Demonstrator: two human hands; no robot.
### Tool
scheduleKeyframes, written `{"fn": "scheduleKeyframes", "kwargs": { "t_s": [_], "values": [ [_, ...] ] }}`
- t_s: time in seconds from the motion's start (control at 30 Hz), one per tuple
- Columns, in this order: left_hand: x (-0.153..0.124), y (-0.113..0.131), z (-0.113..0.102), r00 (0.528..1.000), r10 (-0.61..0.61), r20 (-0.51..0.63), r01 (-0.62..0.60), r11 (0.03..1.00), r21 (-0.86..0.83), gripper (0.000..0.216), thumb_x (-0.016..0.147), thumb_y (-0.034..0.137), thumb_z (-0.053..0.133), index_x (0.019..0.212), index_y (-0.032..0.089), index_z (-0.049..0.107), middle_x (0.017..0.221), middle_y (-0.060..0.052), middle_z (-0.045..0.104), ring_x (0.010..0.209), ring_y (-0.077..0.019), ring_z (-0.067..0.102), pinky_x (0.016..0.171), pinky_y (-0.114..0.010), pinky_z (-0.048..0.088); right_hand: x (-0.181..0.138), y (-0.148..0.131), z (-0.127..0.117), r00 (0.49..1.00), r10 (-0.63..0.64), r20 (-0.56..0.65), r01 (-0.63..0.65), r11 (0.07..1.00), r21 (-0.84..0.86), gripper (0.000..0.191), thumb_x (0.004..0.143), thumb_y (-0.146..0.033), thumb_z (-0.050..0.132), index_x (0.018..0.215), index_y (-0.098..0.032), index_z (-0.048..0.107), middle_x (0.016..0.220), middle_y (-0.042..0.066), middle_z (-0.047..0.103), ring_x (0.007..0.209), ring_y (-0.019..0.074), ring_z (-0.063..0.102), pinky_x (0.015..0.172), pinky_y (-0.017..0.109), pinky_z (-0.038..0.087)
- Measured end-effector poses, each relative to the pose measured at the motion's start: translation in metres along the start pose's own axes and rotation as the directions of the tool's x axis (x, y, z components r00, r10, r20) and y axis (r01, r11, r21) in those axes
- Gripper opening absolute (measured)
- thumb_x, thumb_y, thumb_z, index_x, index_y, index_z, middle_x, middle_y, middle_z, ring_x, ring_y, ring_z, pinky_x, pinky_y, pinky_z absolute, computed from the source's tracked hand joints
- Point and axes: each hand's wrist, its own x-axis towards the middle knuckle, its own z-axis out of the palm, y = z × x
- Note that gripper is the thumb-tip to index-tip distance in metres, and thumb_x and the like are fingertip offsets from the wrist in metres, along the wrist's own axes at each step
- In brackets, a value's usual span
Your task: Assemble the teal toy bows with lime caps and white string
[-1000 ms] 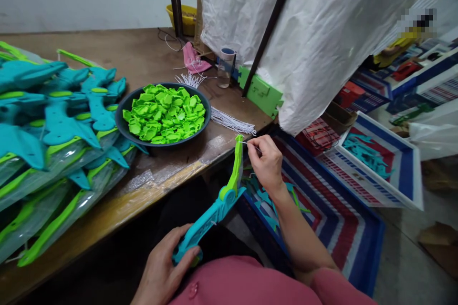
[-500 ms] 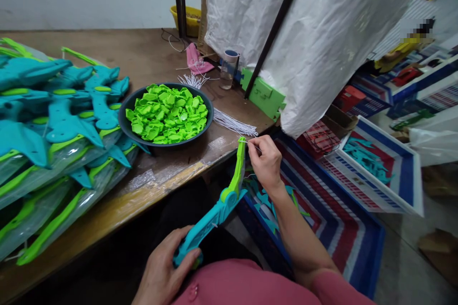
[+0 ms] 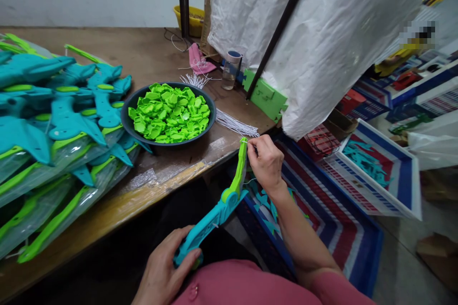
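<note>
My left hand is wrapped round the lower end of a teal-and-green plastic toy bow, which slants up and away over my lap. At the tip of its lime-green limb, my right hand pinches a thin white string. Part of the string hangs down beside the limb; where it meets the tip is too small to make out. Just beyond the tip, a bundle of white strings lies on the table. A dark bowl heaped with small lime-green plastic pieces stands left of it.
Stacked teal-and-green toy bows cover the table's left side. Behind are a clear cup, a pink cloth and a green foam block. Striped crates stand on the floor at right; a person is farther back.
My right hand keeps its pinch at the limb's tip, with only a slight shift, and less string shows by the fingers. The whole view has moved slightly. My left hand's hold is unchanged.
</note>
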Motion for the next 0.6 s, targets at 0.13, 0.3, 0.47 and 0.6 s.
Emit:
{"fn": "scheduleKeyframes", "kwargs": {
  "t_s": [0.13,0.3,0.47,0.6],
  "values": [
    [0.000,0.002,-0.001,1.000,0.017,-0.005,-0.017,1.000,0.003,0.031,0.091,0.046,0.068,0.115,0.028,0.075,0.105,-0.004,0.081,0.090,-0.0244,0.079,0.075,-0.029,0.065,0.003,-0.002,0.009,0.998,-0.007,0.060,0.006,1.000,0.018,0.013,0.102,-0.025,0.056,0.106,-0.018,0.067,0.104,0.010,0.068,0.094,0.0243,0.066,0.079,0.033,0.050],
    [0.003,0.001,0.001,0.999,-0.001,0.037,0.001,1.000,-0.004,0.033,0.092,0.048,0.067,0.118,0.029,0.075,0.107,-0.006,0.080,0.092,-0.0256,0.079,0.079,-0.032,0.065,0.012,0.001,0.019,0.982,-0.073,0.174,0.078,0.997,-0.023,0.015,0.101,-0.022,0.053,0.108,-0.018,0.066,0.109,0.011,0.069,0.103,0.0264,0.065,0.085,0.035,0.051],
    [-0.003,0.016,-0.018,0.996,-0.007,0.091,0.008,1.000,-0.017,0.050,0.088,0.047,0.074,0.136,0.033,0.068,0.127,-0.009,0.076,0.111,-0.0296,0.075,0.094,-0.039,0.063,0.000,0.028,0.011,0.973,-0.119,0.196,0.121,0.993,0.005,0.019,0.099,-0.022,0.046,0.097,-0.020,0.064,0.095,0.010,0.069,0.083,0.0245,0.064,0.071,0.034,0.047],
    [-0.030,0.043,-0.060,0.960,0.028,-0.280,-0.004,0.996,0.087,0.042,0.094,0.033,0.069,0.136,0.033,0.065,0.136,-0.007,0.070,0.123,-0.0278,0.068,0.108,-0.043,0.056,-0.037,0.075,-0.007,0.977,-0.086,0.196,0.100,0.993,-0.066,0.019,0.097,-0.030,0.044,0.091,-0.025,0.061,0.088,0.013,0.067,0.077,0.0296,0.064,0.065,0.041,0.046]
  ]
}}
